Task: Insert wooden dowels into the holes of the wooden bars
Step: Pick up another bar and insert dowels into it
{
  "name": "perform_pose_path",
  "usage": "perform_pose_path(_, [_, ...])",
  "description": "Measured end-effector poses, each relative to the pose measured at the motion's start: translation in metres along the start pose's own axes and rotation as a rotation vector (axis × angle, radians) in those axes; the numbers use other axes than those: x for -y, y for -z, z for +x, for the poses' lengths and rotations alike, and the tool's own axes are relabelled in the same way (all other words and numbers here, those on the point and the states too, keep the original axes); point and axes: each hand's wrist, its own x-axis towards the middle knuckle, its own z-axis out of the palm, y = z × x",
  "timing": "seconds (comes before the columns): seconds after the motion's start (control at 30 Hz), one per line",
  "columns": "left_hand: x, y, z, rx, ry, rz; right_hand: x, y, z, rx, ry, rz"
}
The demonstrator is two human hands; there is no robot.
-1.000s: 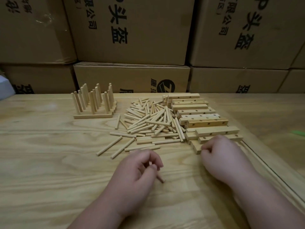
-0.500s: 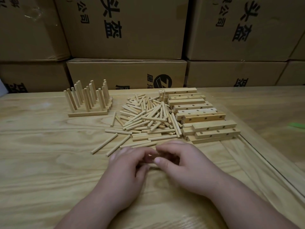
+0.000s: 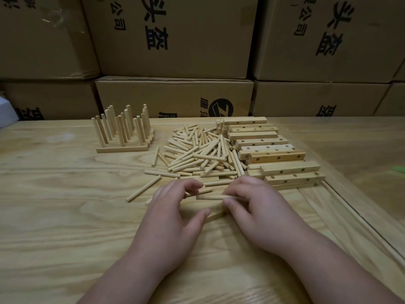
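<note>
A short wooden bar (image 3: 211, 201) lies on the table between my two hands. My right hand (image 3: 258, 211) grips its right end, thumb on the near side. My left hand (image 3: 175, 216) curls round its left end, thumb on the near side and fingers over the far side. Whether the left fingers also hold a dowel is hidden. Just beyond the hands lies a pile of loose dowels (image 3: 201, 154). To the right of that pile is a stack of drilled bars (image 3: 276, 154). At the back left stand finished bars with upright dowels (image 3: 125, 132).
Stacked cardboard boxes (image 3: 175, 95) wall off the back of the wooden table (image 3: 54, 216). A seam (image 3: 359, 227) runs diagonally along the table's right side. A single dowel (image 3: 143, 188) lies left of the hands. A white object (image 3: 5, 110) sits at the far left edge.
My right hand left the bar stack and brought a bar to the middle. My left hand, which pinched a dowel, has met it there. The view shifted slightly.
</note>
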Motion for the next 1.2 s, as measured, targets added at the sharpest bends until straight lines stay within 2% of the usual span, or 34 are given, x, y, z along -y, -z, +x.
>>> perform_pose_path(0.13, [0.003,-0.004,-0.002,0.078,0.072,0.075,-0.007,-0.003,0.001,-0.086,-0.138,0.02])
perform_pose_path(0.27, [0.004,-0.009,-0.004,0.213,0.138,0.248,-0.011,-0.008,0.002,-0.132,-0.269,0.152])
perform_pose_path(0.37, [0.005,-0.01,-0.005,0.203,0.127,0.24,-0.011,-0.01,0.002,-0.172,-0.327,0.263])
perform_pose_path(0.47, [0.003,-0.005,-0.003,0.068,0.161,0.022,-0.009,-0.01,0.002,-0.235,-0.308,0.334])
perform_pose_path(0.63, [-0.007,-0.001,-0.001,-0.156,0.394,-0.52,-0.002,-0.009,0.002,-0.283,-0.23,0.356])
perform_pose_path(0.9, [-0.008,0.002,0.006,-0.263,0.482,-0.847,0.0,-0.014,0.001,-0.162,-0.284,0.388])
perform_pose_path(1.2, [-0.01,0.004,0.006,-0.253,0.477,-0.924,0.006,-0.012,0.003,-0.2,-0.285,0.408])
